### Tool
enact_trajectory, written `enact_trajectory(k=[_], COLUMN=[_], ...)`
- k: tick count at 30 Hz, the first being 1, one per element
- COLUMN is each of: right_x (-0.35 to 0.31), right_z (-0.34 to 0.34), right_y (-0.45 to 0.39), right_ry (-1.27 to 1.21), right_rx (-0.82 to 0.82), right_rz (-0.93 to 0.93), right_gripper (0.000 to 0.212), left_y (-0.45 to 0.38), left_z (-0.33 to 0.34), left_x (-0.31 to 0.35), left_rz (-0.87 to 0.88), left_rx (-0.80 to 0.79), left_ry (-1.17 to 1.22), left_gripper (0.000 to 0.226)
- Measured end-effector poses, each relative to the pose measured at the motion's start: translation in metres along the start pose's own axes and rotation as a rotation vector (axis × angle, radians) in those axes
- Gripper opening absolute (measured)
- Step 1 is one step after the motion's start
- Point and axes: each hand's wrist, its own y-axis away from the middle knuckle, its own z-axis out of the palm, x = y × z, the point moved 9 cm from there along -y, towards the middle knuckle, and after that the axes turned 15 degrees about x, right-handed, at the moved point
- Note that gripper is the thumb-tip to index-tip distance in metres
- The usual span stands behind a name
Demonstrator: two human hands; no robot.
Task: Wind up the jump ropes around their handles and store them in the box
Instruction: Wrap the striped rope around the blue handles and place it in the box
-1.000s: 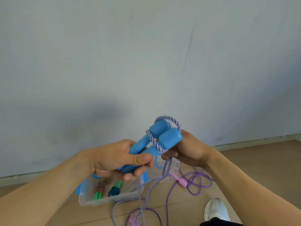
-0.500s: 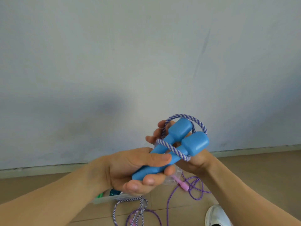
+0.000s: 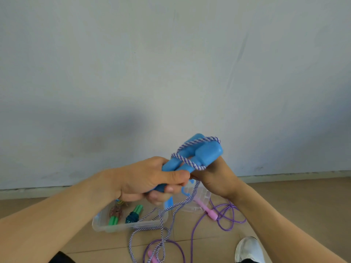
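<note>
At the near edge, a white shoe (image 3: 249,249) stands on the tan tiled floor (image 3: 296,215) beside the loose slack of a purple-and-white braided rope (image 3: 161,227) and a thin purple plastic jump rope (image 3: 224,223) with pink handles (image 3: 209,211). Above these, the left hand (image 3: 150,179) grips the lower ends of two chunky blue plastic handles (image 3: 197,156) held together, the braided rope looped around their upper halves, while the right hand (image 3: 218,179) sits behind them, pinching the rope where it drops. Beyond lies a clear plastic box (image 3: 114,225) holding wound ropes with green handles (image 3: 123,215), its clear lid (image 3: 199,196) beside it, near a pale grey wall (image 3: 171,73).
</note>
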Motion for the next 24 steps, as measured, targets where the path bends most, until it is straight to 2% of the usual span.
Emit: enact_trajectory(k=[3, 7, 9, 11, 14, 18, 20, 22, 24], right_x=[0.012, 0.019, 0.019, 0.022, 0.031, 0.039, 0.045, 0.053, 0.061], right_z=[-0.009, -0.019, -0.022, -0.021, -0.020, -0.017, -0.028, -0.045, -0.046], right_y=[-0.003, -0.002, 0.000, 0.000, 0.001, 0.005, 0.002, -0.001, -0.001], right_ry=[0.049, 0.152, 0.242, 0.320, 0.373, 0.263, 0.289, 0.427, 0.417], right_rx=[0.134, 0.286, 0.337, 0.315, 0.260, 0.235, 0.302, 0.394, 0.414], right_rz=[0.033, 0.054, 0.061, 0.107, 0.194, 0.315, 0.344, 0.354, 0.383], right_gripper=[0.035, 0.043, 0.039, 0.032, 0.035, 0.030, 0.025, 0.030, 0.031], left_y=[-0.004, -0.006, -0.006, -0.006, -0.006, -0.011, -0.012, -0.011, -0.010], left_z=[-0.011, -0.022, -0.025, -0.030, -0.040, -0.049, -0.043, -0.028, -0.022], left_x=[0.002, 0.003, 0.003, 0.003, 0.003, 0.003, 0.000, -0.002, -0.002], left_rz=[-0.009, -0.005, 0.007, 0.021, 0.063, 0.079, 0.049, 0.029, 0.042], left_rx=[0.110, 0.252, 0.299, 0.353, 0.438, 0.538, 0.475, 0.326, 0.293], left_ry=[-0.045, -0.138, -0.199, -0.244, -0.336, -0.376, -0.294, -0.235, -0.213], left_gripper=[0.026, 0.024, 0.023, 0.023, 0.026, 0.035, 0.031, 0.029, 0.029])
